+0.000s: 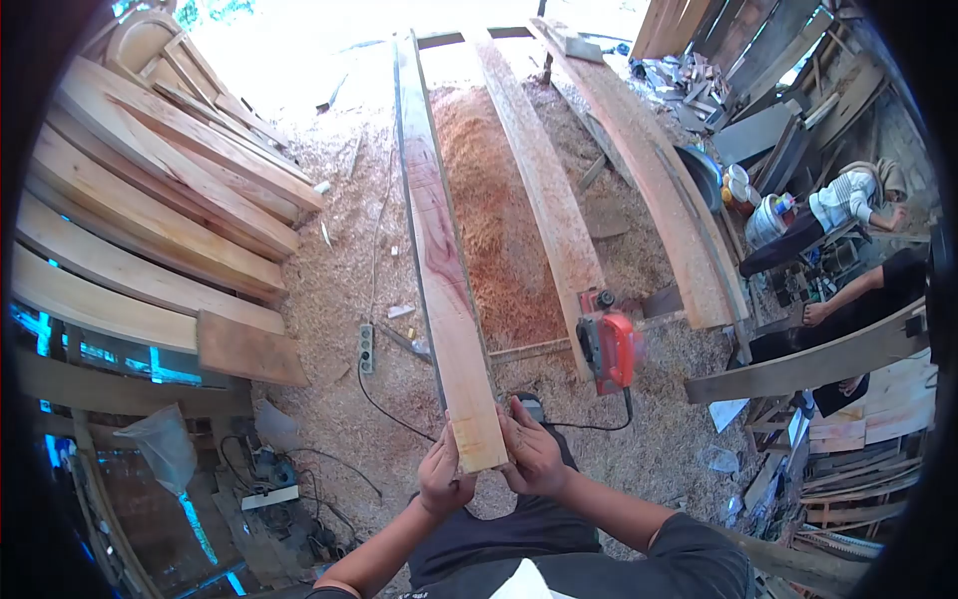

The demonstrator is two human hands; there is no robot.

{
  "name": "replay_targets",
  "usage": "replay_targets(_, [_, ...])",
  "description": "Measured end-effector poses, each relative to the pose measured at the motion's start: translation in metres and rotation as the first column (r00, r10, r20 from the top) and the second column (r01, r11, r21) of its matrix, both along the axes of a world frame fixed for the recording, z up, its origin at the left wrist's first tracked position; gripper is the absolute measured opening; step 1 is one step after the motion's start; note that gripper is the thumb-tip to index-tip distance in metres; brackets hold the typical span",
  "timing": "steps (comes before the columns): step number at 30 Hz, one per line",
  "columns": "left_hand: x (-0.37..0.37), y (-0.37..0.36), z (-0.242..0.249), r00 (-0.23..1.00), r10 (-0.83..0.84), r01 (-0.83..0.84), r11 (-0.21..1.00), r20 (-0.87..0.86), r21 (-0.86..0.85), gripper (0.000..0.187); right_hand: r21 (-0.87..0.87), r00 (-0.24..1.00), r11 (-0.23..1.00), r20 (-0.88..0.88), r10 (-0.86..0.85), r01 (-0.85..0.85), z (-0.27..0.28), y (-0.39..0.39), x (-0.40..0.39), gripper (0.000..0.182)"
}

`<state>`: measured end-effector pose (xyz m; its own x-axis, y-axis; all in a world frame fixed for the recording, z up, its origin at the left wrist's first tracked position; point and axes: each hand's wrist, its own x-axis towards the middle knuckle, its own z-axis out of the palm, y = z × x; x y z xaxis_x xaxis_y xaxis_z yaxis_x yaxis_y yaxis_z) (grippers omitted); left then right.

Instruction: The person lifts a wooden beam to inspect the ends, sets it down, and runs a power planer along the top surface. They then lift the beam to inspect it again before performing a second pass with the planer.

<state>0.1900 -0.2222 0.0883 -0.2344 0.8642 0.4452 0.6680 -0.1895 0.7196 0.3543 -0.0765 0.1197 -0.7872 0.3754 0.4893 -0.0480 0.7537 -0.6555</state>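
A long wooden plank stretches away from me, with its near end between my two hands. My left hand is closed around the left edge of that end, and my right hand grips the right edge. Reddish grain streaks run along the middle of the plank's face. To the right, a red electric planer rests on the near end of a second plank. Its black cord trails from the tool toward my right hand and passes behind the plank.
Curved boards lean in a stack at left. A power strip lies on the shaving-covered floor. A wide board stretches along the right. Beyond it are a bucket and two people, partly visible. Power tools sit at lower left.
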Motion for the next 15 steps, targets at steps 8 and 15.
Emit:
replay_targets(8, [-0.006, 0.032, 0.19, 0.965, 0.138, -0.163, 0.982, 0.223, 0.1, 0.064, -0.135, 0.961, 0.984, -0.235, -0.148, 0.119, 0.187, 0.009, -0.04, 0.061])
replay_targets(15, [-0.044, 0.086, 0.347, 0.983, 0.181, -0.181, 0.946, 0.022, 0.268, 0.071, -0.081, 0.896, 0.974, -0.382, -0.226, 0.211, 0.343, 0.053, -0.074, 0.059])
